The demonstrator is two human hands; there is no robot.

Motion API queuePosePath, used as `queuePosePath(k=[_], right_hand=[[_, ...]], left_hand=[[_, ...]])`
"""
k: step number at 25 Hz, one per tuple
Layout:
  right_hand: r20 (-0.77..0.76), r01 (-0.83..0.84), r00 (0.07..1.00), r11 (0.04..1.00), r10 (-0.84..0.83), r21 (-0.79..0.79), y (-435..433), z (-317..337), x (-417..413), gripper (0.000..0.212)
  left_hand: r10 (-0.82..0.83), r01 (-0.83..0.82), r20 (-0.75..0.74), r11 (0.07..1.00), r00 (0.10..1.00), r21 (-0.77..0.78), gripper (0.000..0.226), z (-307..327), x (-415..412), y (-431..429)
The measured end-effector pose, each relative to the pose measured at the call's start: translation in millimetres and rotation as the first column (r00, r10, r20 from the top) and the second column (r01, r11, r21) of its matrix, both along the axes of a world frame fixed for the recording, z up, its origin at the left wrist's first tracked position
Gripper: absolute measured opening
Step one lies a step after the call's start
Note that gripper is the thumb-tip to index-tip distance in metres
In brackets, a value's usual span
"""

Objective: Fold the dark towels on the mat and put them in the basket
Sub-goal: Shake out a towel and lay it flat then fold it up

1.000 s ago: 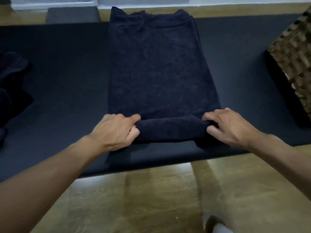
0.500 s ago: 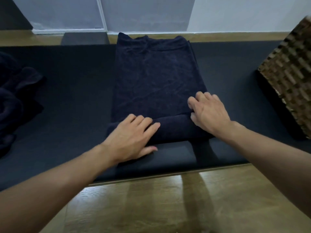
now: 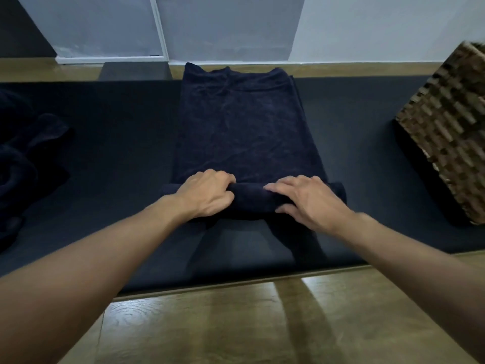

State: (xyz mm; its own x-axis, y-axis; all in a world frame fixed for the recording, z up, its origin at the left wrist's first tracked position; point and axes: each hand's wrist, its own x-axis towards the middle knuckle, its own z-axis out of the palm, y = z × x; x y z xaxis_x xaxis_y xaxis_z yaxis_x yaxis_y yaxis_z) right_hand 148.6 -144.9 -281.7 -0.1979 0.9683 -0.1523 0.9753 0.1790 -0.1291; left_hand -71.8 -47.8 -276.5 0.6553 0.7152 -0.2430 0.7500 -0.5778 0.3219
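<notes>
- Far left, on the dark mat [image 3: 118,153]: a crumpled heap of dark towels [image 3: 23,158], well apart from both hands.
- Left of centre: left hand [image 3: 207,195] on the rolled near end of the towel [image 3: 244,132], fingers curled over the top of the roll and gripping it, knuckles raised.
- Centre: towel laid out as a long narrow strip running away across the mat, far end just over the mat's far edge onto the wooden floor [image 3: 236,324], near end turned up into a thick roll lying crosswise.
- Right of centre: right hand [image 3: 307,200] on the same roll, just beside the left, fingers fairly straight and laid flat along the top, pressing down; thumb apparently against the roll's near side, though hard to make out against the dark cloth.
- Far right: woven basket [image 3: 451,132], tilted in view, standing on the mat's right end, well apart from the towel.
</notes>
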Motion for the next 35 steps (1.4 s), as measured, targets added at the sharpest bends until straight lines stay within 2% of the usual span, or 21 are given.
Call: queuePosePath(k=[2,5,6,7,8,9,10,12,14,15,17,18,20,22,24,26,28,30,32,33,35], right_hand=[[-0.213,0.041,0.975,0.990,-0.070,-0.135,17.6,9.6,6.5,0.052],[-0.366,0.038,0.912,0.927,-0.184,-0.373,37.3,22.5,11.9,0.046],[-0.414,0.018,0.882,0.895,-0.224,-0.445,43.0,25.8,13.1,0.044],[-0.445,0.006,0.855,0.862,-0.267,-0.507,49.5,27.9,15.7,0.041],[-0.464,0.003,0.828,0.830,-0.314,-0.557,56.2,30.4,18.6,0.037],[-0.471,0.011,0.804,0.801,-0.363,-0.599,62.2,32.2,21.6,0.034],[-0.468,0.021,0.787,0.776,-0.402,-0.631,66.9,33.1,23.7,0.032],[-0.461,0.042,0.768,0.753,-0.445,-0.657,72.5,33.2,24.8,0.028],[-0.463,0.074,0.792,0.816,-0.397,-0.574,72.8,31.1,20.1,0.029],[-0.436,0.090,0.847,0.889,-0.305,-0.449,70.1,28.4,16.7,0.032],[-0.228,0.032,0.973,0.999,-0.037,-0.024,54.3,18.9,6.3,0.042],[-0.073,-0.051,0.996,0.991,0.060,0.125,41.0,11.2,-0.5,0.054],[0.196,-0.148,0.975,0.969,0.109,0.199,18.3,-6.2,-13.2,0.083],[0.313,-0.144,0.946,0.973,0.082,0.180,16.9,-15.4,-20.0,0.088],[0.250,-0.090,0.965,0.995,0.077,0.041,35.6,-2.5,-22.4,0.075],[0.077,-0.058,0.995,0.990,0.068,-0.126,53.6,12.0,-21.9,0.067],[-0.100,-0.010,0.995,0.946,-0.024,-0.325,66.2,22.8,-17.1,0.062],[-0.241,-0.004,0.961,0.860,-0.138,-0.510,78.5,30.8,-11.4,0.057],[-0.247,0.008,0.950,0.807,-0.190,-0.591,86.2,34.5,-10.8,0.060],[-0.212,0.026,0.962,0.831,-0.172,-0.555,85.2,35.2,-12.5,0.066],[0.023,0.038,0.999,0.952,-0.032,-0.304,72.5,26.2,-16.6,0.087]], left_hand=[[0.062,-0.060,0.005,0.983,0.998,-0.175,0.024,6.5,1.0,7.6],[0.127,-0.122,-0.004,0.944,0.992,-0.306,0.024,8.9,2.4,12.8],[0.085,-0.086,-0.015,0.968,0.996,-0.237,0.019,7.7,1.1,10.2],[-0.019,0.018,-0.017,0.999,1.000,-0.035,0.025,4.3,-1.2,6.0],[-0.140,0.146,-0.043,0.962,0.989,0.232,0.041,-2.4,-5.5,1.2],[-0.220,0.244,-0.106,0.867,0.970,0.435,0.055,-8.6,-11.6,-3.4],[-0.252,0.294,-0.153,0.781,0.955,0.550,0.065,-15.7,-17.5,-8.2],[-0.220,0.333,-0.254,0.709,0.942,0.621,0.078,-33.1,-23.6,-17.3],[-0.137,0.319,-0.331,0.737,0.934,0.595,0.075,-37.6,-16.3,-17.8],[-0.111,0.296,-0.333,0.758,0.936,0.581,0.072,-34.1,-9.3,-14.3],[-0.088,0.211,-0.280,0.870,0.956,0.446,0.068,-19.3,2.4,-2.0],[-0.083,0.147,-0.201,0.933,0.976,0.329,0.065,-11.3,4.6,4.4],[-0.057,0.063,-0.081,0.995,0.995,0.075,0.055,-3.3,4.0,12.4],[0.002,-0.006,-0.030,0.990,1.000,-0.143,0.046,3.0,6.0,15.4],[-0.003,-0.009,-0.066,0.985,0.998,-0.170,0.046,7.2,6.8,14.1],[-0.132,0.154,-0.138,0.975,0.982,0.160,0.068,-1.3,-4.3,7.4],[-0.162,0.275,-0.253,0.807,0.954,0.523,0.089,-16.2,-19.7,-7.3],[-0.081,0.236,-0.260,0.726,0.962,0.646,0.092,-28.1,-24.2,-19.2],[-0.045,0.179,-0.245,0.809,0.968,0.559,0.080,-20.9,-16.8,-9.1],[-0.050,0.148,-0.225,0.884,0.973,0.443,0.071,-13.0,-12.4,2.5],[-0.057,0.071,-0.141,0.993,0.988,0.099,0.056,0.7,-6.9,25.1]])
